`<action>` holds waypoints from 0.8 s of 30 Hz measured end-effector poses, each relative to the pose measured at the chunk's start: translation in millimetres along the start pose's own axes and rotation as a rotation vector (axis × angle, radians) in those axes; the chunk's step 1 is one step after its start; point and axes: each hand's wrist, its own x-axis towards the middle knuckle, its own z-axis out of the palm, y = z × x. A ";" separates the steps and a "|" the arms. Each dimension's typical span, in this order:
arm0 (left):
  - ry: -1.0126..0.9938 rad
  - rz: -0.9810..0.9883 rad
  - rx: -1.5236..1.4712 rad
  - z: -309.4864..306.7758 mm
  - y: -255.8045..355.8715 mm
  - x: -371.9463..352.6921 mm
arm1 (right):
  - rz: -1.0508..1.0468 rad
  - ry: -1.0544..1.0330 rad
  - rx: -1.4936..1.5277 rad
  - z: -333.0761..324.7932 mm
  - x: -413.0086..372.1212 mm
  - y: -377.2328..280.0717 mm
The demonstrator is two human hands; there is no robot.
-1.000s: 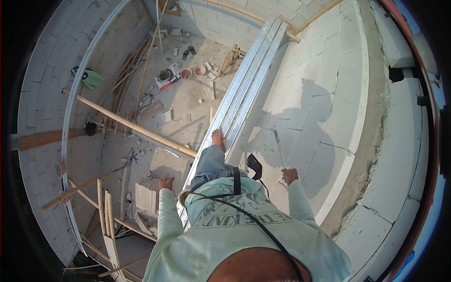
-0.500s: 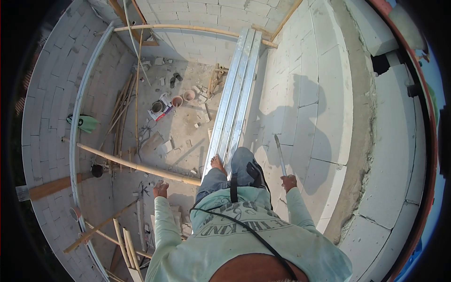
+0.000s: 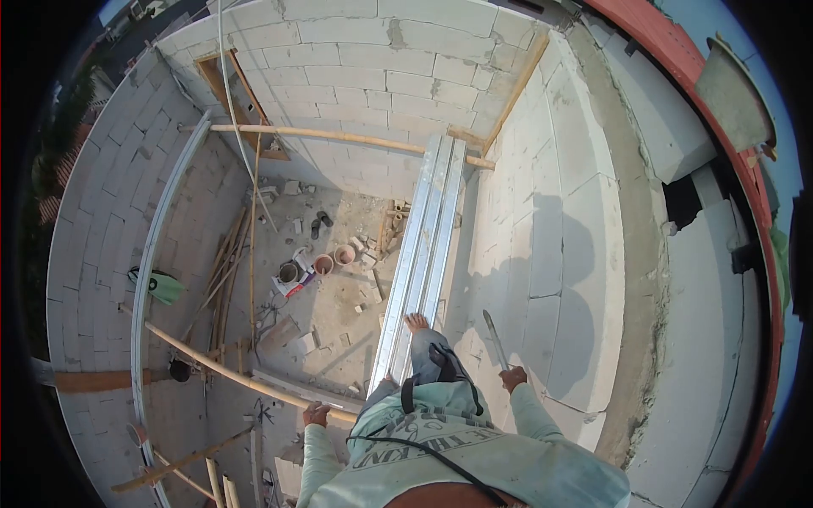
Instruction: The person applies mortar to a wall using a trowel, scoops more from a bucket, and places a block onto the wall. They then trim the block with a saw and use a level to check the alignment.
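Blade [image 3: 494, 339] gripped in right hand [image 3: 512, 378], pointing forward; left hand [image 3: 316, 414] outstretched sideways, grip unclear

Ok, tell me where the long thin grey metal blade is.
Head view, right of centre: the blade stands in the right hand, tip up beside the white block wall, right of the silver metal beams.

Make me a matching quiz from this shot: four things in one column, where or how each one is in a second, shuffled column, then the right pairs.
Column one:
1. right hand
2. left hand
3. bare foot
4. green bag

Column two:
A. resting on the metal beams
B. down below, beside the left block wall
C. gripping a long blade
D. open, holding nothing

Pairs: 1-C, 2-D, 3-A, 4-B
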 end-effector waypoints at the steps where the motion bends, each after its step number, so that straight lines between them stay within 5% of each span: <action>1: 0.035 0.053 0.021 9.7 -5.7 14.6 | -0.011 -0.069 -0.110 -3.6 14.5 -19.2; 3: 0.063 0.123 0.039 21.3 9.4 41.6 | -0.025 -0.123 -0.209 -4.0 45.9 -43.1; 5: 0.142 0.136 -0.022 29.5 36.4 49.6 | -0.501 0.019 -0.629 -2.7 81.2 -49.0; 6: 0.132 0.147 -0.028 34.0 58.3 50.6 | -0.499 0.035 -0.627 -19.7 80.6 -80.6; 8: 0.114 0.103 -0.074 37.1 95.9 46.7 | -0.138 -0.084 -0.386 -58.8 59.5 -157.1; 15: 0.148 0.217 -0.042 65.0 142.3 32.5 | -0.211 -0.059 -0.302 -130.8 92.6 -257.8; 24: 0.052 -0.127 -0.136 90.2 135.4 36.3 | -0.209 0.065 -0.187 -163.3 90.6 -297.8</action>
